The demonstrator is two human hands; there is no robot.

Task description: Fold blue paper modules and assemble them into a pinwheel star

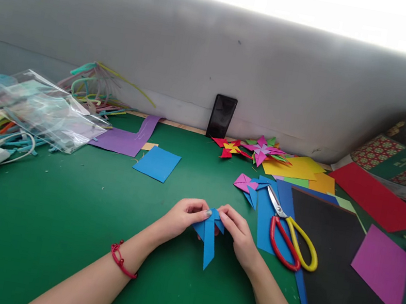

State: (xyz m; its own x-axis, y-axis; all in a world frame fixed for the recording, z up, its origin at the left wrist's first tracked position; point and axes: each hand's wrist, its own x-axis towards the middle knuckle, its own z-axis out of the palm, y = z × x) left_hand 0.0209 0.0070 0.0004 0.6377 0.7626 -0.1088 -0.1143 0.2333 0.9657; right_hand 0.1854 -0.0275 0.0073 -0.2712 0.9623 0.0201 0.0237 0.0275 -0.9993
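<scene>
Left hand [179, 221] and right hand [241, 234] both pinch the blue fold [210, 229] near its top — it sits between them, at left's 3 o'clock, right's 9. Long strip [208, 251] points to 6 o'clock — neither hand nearer. Scissors [289, 219] at right hand's 2 o'clock.

Left-hand grip [183, 217] and right-hand grip [241, 230] on folded blue paper [209, 242], scissors [282, 215] at right, phone [222, 116] against wall [166, 46]

This was a craft worktable [68, 222] against a wall [168, 36]: folded paper stars [261, 151] lay beyond the fingers [197, 204], scissors [285, 217] and coloured sheets [380, 270] to their right.
</scene>
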